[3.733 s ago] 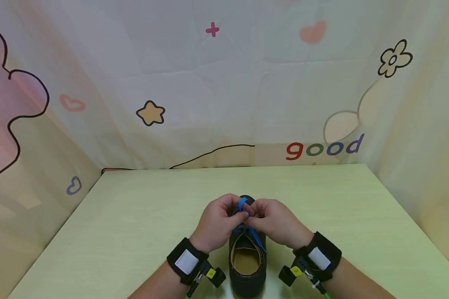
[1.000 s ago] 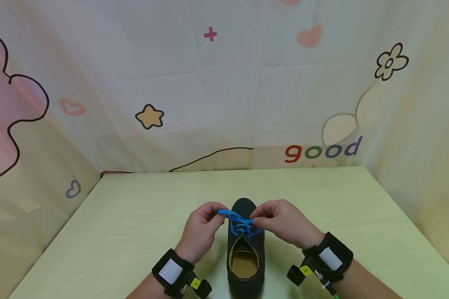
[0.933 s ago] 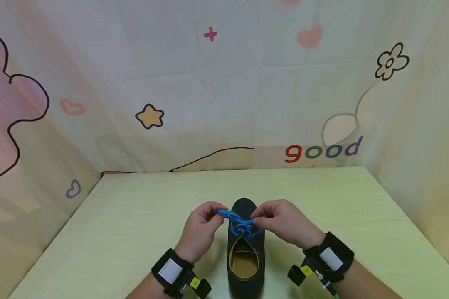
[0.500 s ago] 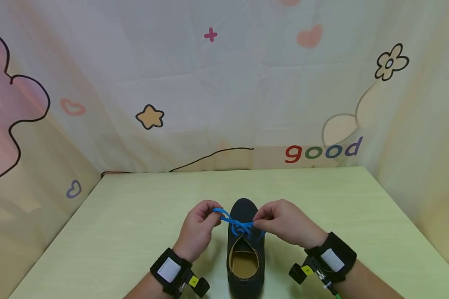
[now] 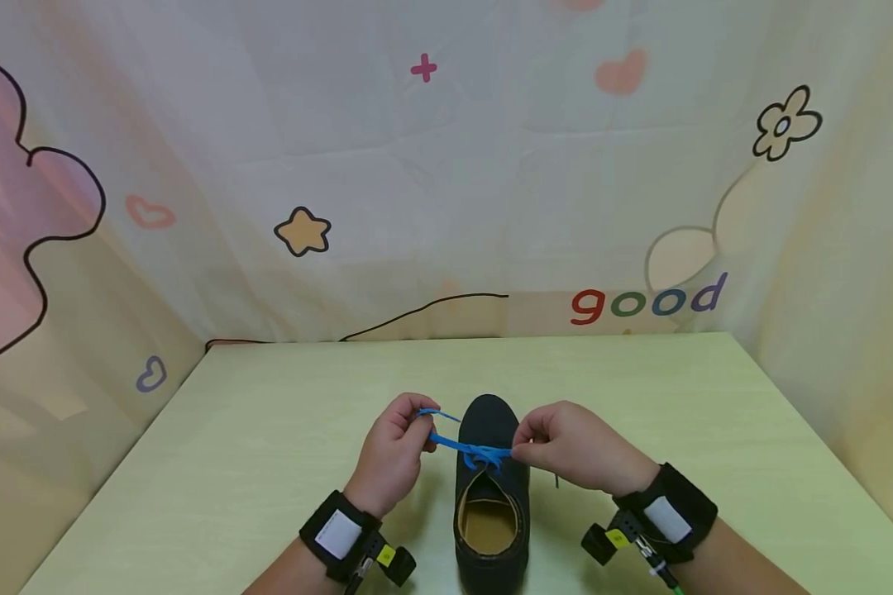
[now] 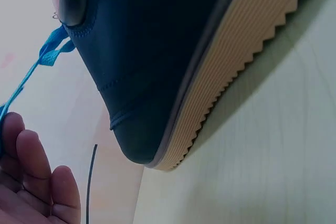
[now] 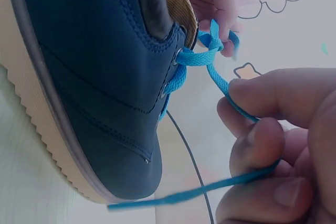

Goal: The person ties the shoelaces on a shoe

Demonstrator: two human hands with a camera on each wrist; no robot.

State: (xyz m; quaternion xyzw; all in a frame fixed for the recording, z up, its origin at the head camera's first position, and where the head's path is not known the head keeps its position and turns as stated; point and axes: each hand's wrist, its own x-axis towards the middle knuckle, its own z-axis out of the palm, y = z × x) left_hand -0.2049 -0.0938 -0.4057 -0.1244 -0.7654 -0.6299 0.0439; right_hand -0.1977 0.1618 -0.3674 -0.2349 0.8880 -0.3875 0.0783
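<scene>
A dark navy leather-like shoe with a ribbed tan sole (image 5: 493,426) is standing upright on the pale yellow-green surface (image 5: 268,430), its toe pointing toward the far edge and lying well apart from it. The left and right edges are slanting outward, well away from the shoe, with bare surface stretching beyond both forearms. The shoe's open collar is facing up, showing a tan insole (image 5: 489,529) inside. The left hand (image 5: 389,459), left of the toe, is gripping a flat bright-blue woven lace (image 5: 484,453), which is crossing above the tongue. The right hand (image 5: 588,446) is pinching another stretch of it, a loose end trailing from its curled fingers. A printed fabric curtain (image 5: 454,190) is hanging behind the far edge.
</scene>
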